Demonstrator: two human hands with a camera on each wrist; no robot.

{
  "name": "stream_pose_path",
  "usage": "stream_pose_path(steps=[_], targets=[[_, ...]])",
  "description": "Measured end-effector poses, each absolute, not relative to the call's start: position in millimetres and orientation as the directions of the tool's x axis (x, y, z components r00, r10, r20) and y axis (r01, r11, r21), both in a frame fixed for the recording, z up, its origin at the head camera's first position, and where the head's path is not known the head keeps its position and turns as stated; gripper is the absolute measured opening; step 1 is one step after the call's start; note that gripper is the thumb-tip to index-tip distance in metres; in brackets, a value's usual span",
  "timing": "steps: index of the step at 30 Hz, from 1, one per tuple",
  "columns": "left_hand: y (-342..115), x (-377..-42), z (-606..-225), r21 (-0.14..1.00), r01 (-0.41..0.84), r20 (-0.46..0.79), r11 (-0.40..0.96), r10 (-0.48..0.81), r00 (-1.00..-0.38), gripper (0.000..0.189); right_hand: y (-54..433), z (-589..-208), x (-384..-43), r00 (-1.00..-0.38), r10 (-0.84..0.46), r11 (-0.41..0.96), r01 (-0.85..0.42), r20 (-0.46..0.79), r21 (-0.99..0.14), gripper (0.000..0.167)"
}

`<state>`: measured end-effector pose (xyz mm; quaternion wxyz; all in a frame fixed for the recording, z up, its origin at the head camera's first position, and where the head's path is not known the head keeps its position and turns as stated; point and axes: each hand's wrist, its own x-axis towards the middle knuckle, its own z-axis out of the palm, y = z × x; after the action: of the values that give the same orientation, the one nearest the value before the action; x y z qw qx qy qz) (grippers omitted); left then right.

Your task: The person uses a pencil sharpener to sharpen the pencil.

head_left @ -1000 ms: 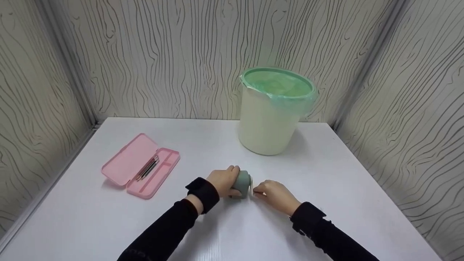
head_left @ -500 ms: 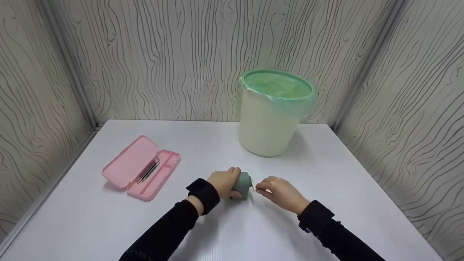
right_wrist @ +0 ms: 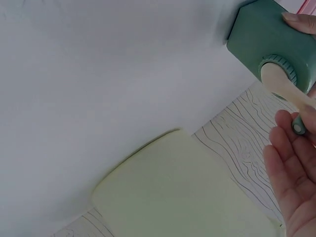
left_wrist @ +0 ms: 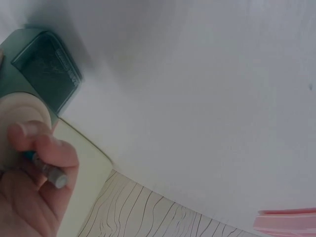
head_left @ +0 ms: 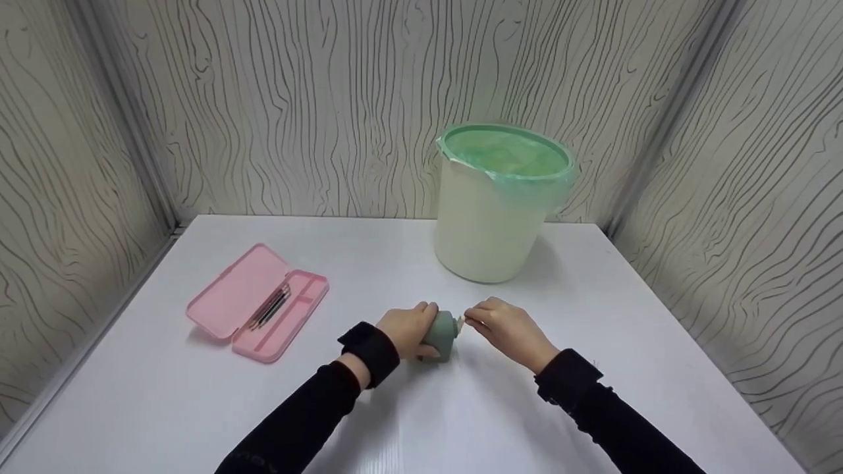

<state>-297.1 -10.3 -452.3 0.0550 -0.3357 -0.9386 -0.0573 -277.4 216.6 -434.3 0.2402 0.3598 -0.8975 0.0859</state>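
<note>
A green hand-crank pencil sharpener (head_left: 445,337) lies on the white table in front of me. My left hand (head_left: 403,332) grips its body, thumb on the near side. In the left wrist view, curled fingers at the cream round face (left_wrist: 24,106) of the sharpener surround a pencil (left_wrist: 57,177), whose grey end sticks out. A dark see-through window (left_wrist: 52,71) shows on the body. On the opposite side, my right hand (head_left: 508,330) pinches the cream crank (right_wrist: 279,81) at its green knob (right_wrist: 298,125). The rest of the pencil is hidden.
To the left, a pink pencil case (head_left: 240,293) lies with its lid open and several pencils (head_left: 270,308) inside. A tall pale bin (head_left: 484,230) with a green rim and liner stands at the back right. Patterned walls (head_left: 329,105) border the table.
The crank has turned; my right hand drew slightly away to the right, then moved towards the far side with the knob. My left hand and the sharpener have stayed in place.
</note>
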Motion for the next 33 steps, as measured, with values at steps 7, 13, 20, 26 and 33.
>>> stream_pose_path(steps=[7,13,20,26,33], targets=[[-11,-298,-453,0.062,0.636,0.152,0.769,0.623,-0.767,0.063,207,-439,-300,-0.676,-0.551,0.778,-0.628,0.489,0.01,0.004],[-10,-298,-453,0.047,0.63,0.138,0.775,0.619,-0.773,0.064,202,-451,-314,-0.714,-0.546,0.791,-0.612,0.438,-0.011,0.005],[-12,-299,-454,0.047,0.638,0.162,0.769,0.624,-0.764,0.064,200,-464,-315,-0.765,-0.546,0.801,-0.596,0.342,-0.055,0.007],[-14,-299,-456,0.08,0.637,0.172,0.767,0.619,-0.766,0.063,201,-476,-308,-0.769,-0.55,0.795,-0.602,0.325,-0.078,0.005],[-12,-297,-457,0.079,0.644,0.19,0.761,0.623,-0.759,0.065,208,-481,-288,-0.748,-0.586,0.769,-0.635,0.312,-0.08,0.005]])
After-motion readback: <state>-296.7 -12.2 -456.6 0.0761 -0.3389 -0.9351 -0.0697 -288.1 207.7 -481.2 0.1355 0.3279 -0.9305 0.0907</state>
